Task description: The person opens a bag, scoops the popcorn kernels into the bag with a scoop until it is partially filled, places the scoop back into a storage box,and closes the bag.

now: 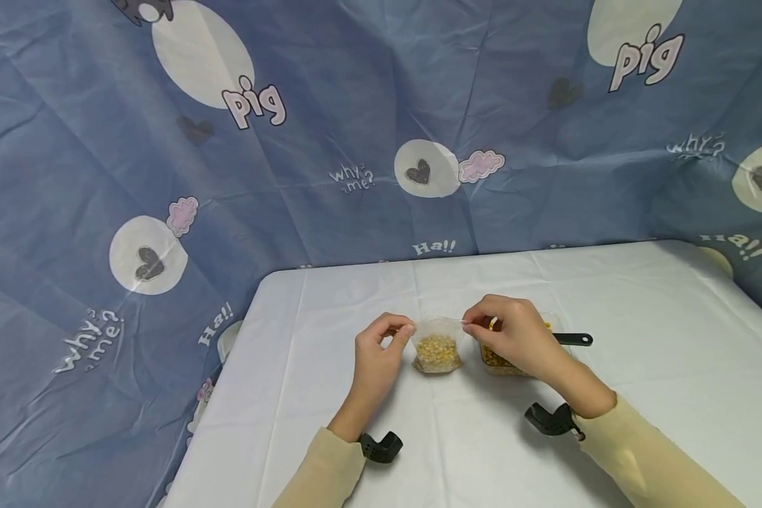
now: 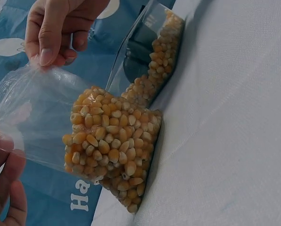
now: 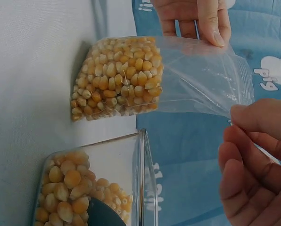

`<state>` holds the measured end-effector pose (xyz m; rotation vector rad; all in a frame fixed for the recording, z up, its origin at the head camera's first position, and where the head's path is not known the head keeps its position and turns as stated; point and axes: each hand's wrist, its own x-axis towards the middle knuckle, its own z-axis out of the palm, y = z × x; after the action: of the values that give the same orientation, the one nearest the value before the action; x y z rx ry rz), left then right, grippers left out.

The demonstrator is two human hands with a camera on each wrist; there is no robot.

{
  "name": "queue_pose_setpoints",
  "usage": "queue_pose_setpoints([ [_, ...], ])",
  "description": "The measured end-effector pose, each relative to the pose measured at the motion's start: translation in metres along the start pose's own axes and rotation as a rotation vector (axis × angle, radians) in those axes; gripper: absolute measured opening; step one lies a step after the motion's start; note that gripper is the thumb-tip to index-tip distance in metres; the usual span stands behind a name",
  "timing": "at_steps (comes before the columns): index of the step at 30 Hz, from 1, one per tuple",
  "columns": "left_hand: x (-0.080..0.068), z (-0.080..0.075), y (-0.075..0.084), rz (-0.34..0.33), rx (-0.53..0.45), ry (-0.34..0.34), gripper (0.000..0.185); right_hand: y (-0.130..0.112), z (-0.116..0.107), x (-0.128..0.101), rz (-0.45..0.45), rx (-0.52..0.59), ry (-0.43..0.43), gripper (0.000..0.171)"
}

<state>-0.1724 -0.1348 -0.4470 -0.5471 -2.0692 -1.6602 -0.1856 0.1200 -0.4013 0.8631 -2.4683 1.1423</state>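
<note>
A clear plastic zip bag (image 1: 437, 351) stands on the white table, its lower part full of yellow corn kernels (image 3: 119, 77). My left hand (image 1: 377, 353) pinches the top left corner of the bag between thumb and forefinger. At the opposite top corner, my right hand (image 1: 511, 331) pinches the plastic the same way. The bag's upper part is see-through and stretched between the hands. Just right of it, partly under my right hand, sits a clear rectangular container (image 3: 143, 179) with more kernels. A black spoon-like tool with a long handle (image 1: 573, 339) leans in it, its head partly hidden.
A white cloth (image 1: 330, 339) covers the table. Behind it hangs a blue printed curtain (image 1: 330, 127) that also runs down the left side. Black wrist-worn devices (image 1: 382, 448) sit on both wrists, beside beige sleeves.
</note>
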Motion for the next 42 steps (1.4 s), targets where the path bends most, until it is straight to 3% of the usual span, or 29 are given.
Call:
queue_pose_setpoints([
  [10, 0.001, -0.003, -0.001, 0.063, 0.045, -0.001, 0.003, -0.001, 0.005, -0.001, -0.025, 0.0, 0.039, 0.012],
  [24, 0.006, -0.009, -0.007, 0.085, 0.025, -0.106, 0.002, -0.003, 0.01, -0.002, -0.013, 0.037, 0.014, 0.011],
  [27, 0.006, -0.008, 0.001, 0.083, 0.018, -0.105, 0.002, -0.002, 0.012, -0.001, -0.03, 0.037, 0.022, 0.01],
  [36, 0.004, -0.008, -0.007, 0.075, 0.024, -0.107, 0.011, -0.002, 0.015, -0.003, -0.047, 0.015, 0.024, 0.014],
  [42, 0.005, -0.006, 0.0, 0.077, 0.024, -0.11, 0.009, -0.002, 0.016, -0.003, -0.051, 0.021, 0.034, 0.015],
])
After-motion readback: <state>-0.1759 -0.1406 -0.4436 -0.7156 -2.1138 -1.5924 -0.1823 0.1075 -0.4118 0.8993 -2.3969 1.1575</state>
